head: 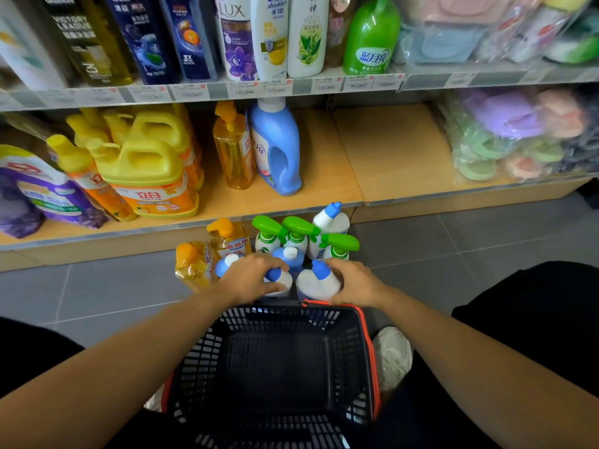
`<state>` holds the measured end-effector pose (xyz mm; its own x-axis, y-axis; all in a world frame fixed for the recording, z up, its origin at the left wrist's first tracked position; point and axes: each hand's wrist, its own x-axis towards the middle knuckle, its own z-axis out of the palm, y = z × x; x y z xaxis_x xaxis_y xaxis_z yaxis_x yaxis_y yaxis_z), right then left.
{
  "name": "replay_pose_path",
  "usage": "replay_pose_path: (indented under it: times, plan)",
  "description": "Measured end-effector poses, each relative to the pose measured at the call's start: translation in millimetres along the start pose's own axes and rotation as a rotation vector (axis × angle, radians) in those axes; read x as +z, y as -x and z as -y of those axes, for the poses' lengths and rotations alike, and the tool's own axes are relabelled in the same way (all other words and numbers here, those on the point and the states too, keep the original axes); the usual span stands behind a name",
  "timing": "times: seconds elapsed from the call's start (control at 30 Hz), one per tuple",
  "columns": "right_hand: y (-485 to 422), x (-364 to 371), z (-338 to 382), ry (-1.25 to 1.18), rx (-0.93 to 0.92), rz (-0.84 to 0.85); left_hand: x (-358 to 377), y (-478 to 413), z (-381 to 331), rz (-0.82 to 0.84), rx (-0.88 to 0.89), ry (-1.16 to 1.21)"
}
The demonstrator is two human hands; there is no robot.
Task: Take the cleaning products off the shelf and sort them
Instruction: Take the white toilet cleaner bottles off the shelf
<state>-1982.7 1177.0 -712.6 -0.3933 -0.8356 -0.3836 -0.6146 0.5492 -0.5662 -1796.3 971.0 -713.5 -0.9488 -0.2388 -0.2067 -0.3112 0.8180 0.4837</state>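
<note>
A person crouched before a shop shelf (pixel 324 176), sorting cleaning products grouped on the floor (pixel 453 241) beyond a black basket (pixel 368 335); the left hand (pixel 251 277) curled over the left white bottle (pixel 282 281), the right hand (pixel 353 281) wrapped round the right white bottle (pixel 316 283), both blue-capped and side by side between the hands; blur hid how firm either grip was; next, probably, each needed placing with its kind, apart from the green sprays (pixel 299 233) and orange soaps (pixel 227 238).
</note>
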Motion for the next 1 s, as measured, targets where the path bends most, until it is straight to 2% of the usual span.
replay_pose_path:
  times: [0.1,0.23,0.4,0.57,0.67,0.77,0.9,1.0]
  plan:
    - [-1,0,7,-0.001,-0.036,-0.057,5,4,0,-0.045,-0.024,0.063]
    - [-1,-8,11,0.032,-0.027,-0.055,2,9,4,-0.079,-0.057,0.100]
    - [-4,-22,6,0.158,0.093,-0.080,-6,15,6,-0.100,-0.079,0.044]
    - [-8,-26,14,0.222,0.162,-0.054,-26,27,13,-0.113,-0.126,0.087]
    - [-10,-29,28,0.218,0.166,-0.059,-47,35,24,-0.250,-0.193,0.108]
    - [-17,-30,49,0.195,0.085,-0.095,-79,44,37,-0.405,-0.305,0.062]
    - [-33,-25,92,0.095,-0.030,-0.070,-135,54,59,-0.676,-0.273,-0.081]
    - [-49,-21,129,-0.029,-0.105,-0.042,-177,57,79,-0.745,-0.268,-0.243]
